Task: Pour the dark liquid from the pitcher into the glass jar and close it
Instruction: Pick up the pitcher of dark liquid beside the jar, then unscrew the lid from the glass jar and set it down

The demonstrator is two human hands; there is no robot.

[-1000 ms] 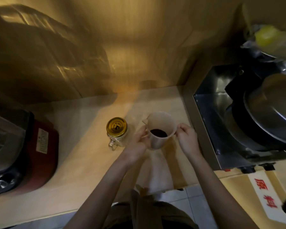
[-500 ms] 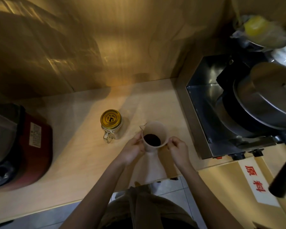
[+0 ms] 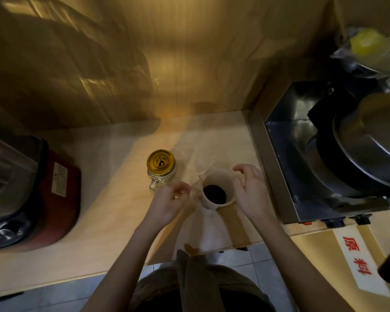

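While 1 pitcher (image 3: pixel 216 190) stands upright, spout far-left toward 1 lidded jar (image 3: pixel 160 168), the left hand (image 3: pixel 167 202) curls loosely empty and the right hand (image 3: pixel 251 191) spreads wide, empty.

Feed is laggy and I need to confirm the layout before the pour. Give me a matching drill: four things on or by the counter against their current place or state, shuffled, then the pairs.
Things:
1. glass jar
2. pitcher
3. left hand
4. red appliance

States:
A. open beside the pitcher, gripping nothing
B. far left of the counter
C. gold lid on, handle toward the person
D. upright, dark liquid at the bottom

Pairs: 1-C, 2-D, 3-A, 4-B

The right hand is also open, curved beside the pitcher's other side.
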